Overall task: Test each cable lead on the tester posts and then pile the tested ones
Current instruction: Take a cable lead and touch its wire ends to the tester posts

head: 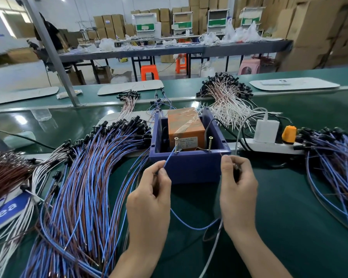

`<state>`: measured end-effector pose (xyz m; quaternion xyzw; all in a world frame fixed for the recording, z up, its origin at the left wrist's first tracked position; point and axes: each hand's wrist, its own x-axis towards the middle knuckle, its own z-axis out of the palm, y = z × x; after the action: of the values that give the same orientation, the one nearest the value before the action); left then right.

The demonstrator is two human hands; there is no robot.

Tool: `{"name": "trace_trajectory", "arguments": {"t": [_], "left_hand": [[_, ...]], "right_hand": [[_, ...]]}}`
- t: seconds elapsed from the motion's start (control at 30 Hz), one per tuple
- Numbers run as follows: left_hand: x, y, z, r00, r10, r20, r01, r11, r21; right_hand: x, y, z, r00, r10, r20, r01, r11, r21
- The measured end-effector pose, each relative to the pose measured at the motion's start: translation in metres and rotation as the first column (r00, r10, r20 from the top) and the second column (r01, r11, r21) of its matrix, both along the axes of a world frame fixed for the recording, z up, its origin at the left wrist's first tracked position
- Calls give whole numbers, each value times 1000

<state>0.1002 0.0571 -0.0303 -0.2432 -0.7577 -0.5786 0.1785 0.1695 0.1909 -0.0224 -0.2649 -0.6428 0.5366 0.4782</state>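
**Testing a blue lead (170,158) at the blue box (189,169)**

Left of the blue box lies a heap of blue and brown leads (84,177). In front of the box, the left hand (149,199) pinches the blue lead, its tip at the left screw post (176,145). The right hand (238,189) curls its fingers round the lead's other end.

Two screw posts (176,145) (210,144) on one blue box (189,167), one orange block (186,127) inside. Five heaps of leads (6,171) (84,177) (129,101) (227,97) (333,157) on the counter (279,197), plus one loose lead (189,223) pinched in two hands (149,189) (238,183). One power strip (269,147), one white charger (266,130), one orange plug (289,132), one phone (275,82); farther back, two orange stools (149,72) (181,65) and one pink stool (248,66).
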Motion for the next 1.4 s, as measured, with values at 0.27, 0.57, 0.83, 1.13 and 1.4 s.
{"name": "trace_trajectory", "arguments": {"t": [0.27, 0.57, 0.83, 1.13, 1.4], "left_hand": [[-2, 0, -3, 1000, 11, 8, -11, 1000, 5], [-3, 1, -3, 1000, 13, -3, -13, 1000, 11], [-1, 1, -1, 1000, 8, 3, -8, 1000, 11], [2, 1, -2, 1000, -5, -4, 5, 1000, -17], [2, 1, -1, 1000, -1, 6, 1, 1000, -8]], "right_hand": [[-8, 3, 1, 1000, -14, 19, 14, 1000, 10], [-12, 4, 4, 983, 171, -61, -181, 935, -305], [-12, 1, 11, 967, 204, -153, -251, 866, -433], [-15, 3, 9, 968, 188, -168, -245, 855, -457], [-15, -1, 10, 966, 198, -165, -252, 856, -450]]}}
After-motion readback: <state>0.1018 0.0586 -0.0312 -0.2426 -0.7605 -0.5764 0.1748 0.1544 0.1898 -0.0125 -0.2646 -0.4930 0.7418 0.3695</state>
